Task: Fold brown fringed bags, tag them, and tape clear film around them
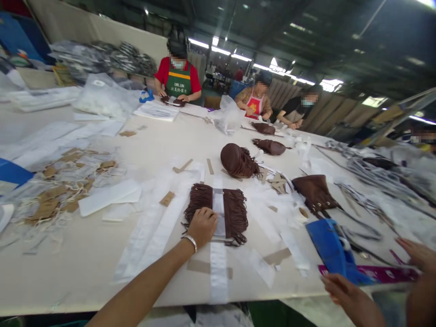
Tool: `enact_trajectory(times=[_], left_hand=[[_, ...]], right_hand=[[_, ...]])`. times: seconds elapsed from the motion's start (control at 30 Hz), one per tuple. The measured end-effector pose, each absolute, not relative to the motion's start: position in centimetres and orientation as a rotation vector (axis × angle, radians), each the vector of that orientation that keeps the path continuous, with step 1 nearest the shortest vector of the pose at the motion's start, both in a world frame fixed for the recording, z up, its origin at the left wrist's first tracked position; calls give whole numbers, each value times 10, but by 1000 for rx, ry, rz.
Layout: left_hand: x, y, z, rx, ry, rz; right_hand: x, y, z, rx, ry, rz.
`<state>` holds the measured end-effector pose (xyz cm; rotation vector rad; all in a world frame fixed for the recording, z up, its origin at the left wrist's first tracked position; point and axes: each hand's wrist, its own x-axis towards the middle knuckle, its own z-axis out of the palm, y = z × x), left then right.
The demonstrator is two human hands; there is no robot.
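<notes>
My left hand (202, 225), with a silver bracelet at the wrist, presses its bent fingers onto a dark brown fringed bag (235, 211). The bag lies flat, with a pale translucent strip (219, 213) across its middle and a long white strip (218, 277) beneath. Low at the right, my right hand (350, 295) is held out with fingers extended and nothing visible in them. It is nearest a blue tape dispenser (325, 243) and a purple strip (391, 274). Beyond the fringed bag sits a rounded brown fringed pouch (235, 160).
Another person's hand (417, 252) reaches in at the right edge. Tan tags with strings (47, 204) are heaped at left. A brown bag (315, 190) and grey straps (368, 170) lie at right. Several people work across the table, one in a green apron (178, 81).
</notes>
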<state>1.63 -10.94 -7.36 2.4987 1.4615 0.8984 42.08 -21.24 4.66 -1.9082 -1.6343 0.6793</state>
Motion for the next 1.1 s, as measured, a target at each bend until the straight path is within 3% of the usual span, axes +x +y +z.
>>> enact_trajectory(times=[0.23,0.5,0.87,1.1], left_hand=[[13,-108,-74,2485,1461,892],[10,-105,-82,2445,1447,926],[7,-103,-83,2433,1423,897],[5,-104,-81,2464,1445,846]], right_hand=[[221,-148,-6,-1734,-1497,1245],[153,-84,-42,-1997,-1656,961],[135,-72,-33,-2334,-1739,705],[131,-52,-41,-2475,-1637,805]])
